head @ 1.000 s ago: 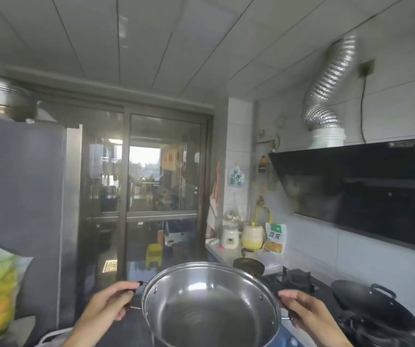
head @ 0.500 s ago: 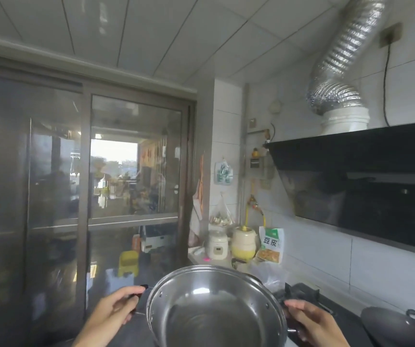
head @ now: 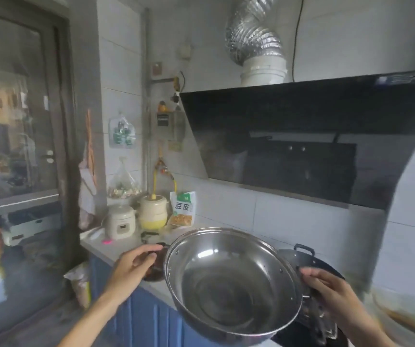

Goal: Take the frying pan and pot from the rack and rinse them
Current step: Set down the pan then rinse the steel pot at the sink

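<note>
got my left hand point(head: 136, 265) curled round one side handle of the steel pot point(head: 229, 284) and my right hand point(head: 331, 288) gripping the other side at the rim. pot's up in the air, tilted toward me, over the counter edge point(head: 116, 249). black wok point(head: 309, 259) sits just behind it, range hood point(head: 301, 136) above.

Pot point(head: 231, 284) handles hidden under left hand point(head: 131, 267) and right hand point(head: 331, 289). Dark wok point(head: 309, 259) mostly covered behind pot. Near right corner smeared by blur.
</note>
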A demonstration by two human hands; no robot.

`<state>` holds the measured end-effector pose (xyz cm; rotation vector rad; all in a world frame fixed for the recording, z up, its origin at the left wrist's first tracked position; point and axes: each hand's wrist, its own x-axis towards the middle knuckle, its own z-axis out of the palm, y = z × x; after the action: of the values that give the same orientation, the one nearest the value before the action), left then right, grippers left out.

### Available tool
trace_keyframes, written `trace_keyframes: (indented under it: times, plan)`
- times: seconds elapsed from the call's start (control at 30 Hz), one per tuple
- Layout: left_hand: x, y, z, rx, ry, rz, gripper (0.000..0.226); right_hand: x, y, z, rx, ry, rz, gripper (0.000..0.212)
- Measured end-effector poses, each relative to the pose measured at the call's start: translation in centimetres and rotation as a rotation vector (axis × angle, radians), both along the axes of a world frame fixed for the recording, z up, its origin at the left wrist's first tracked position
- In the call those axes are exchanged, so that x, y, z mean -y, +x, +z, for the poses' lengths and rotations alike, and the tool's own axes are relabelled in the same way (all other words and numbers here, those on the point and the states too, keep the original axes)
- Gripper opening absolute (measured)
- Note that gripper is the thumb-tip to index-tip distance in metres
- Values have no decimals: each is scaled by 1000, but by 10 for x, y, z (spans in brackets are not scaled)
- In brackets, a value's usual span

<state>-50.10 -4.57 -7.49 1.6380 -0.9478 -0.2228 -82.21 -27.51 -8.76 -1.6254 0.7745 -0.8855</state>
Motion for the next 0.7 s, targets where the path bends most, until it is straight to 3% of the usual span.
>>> trace_keyframes:
  times: [0.37,0.47,0.57,0.7]
  plan:
    - [302,-170,-31,58,112,-563,19,115,-244,-21,-68,11,-511,15]
    - [369,-228,-59,44,190,-667,22,144,-299,-45,-143,-3,-607,47]
    - [419,-275,-101,37,298,-696,26,173,-344,-86,-245,83,-626,12]
    - [465,-314,-155,99,451,-681,22,206,-381,-153,-370,175,-662,17]
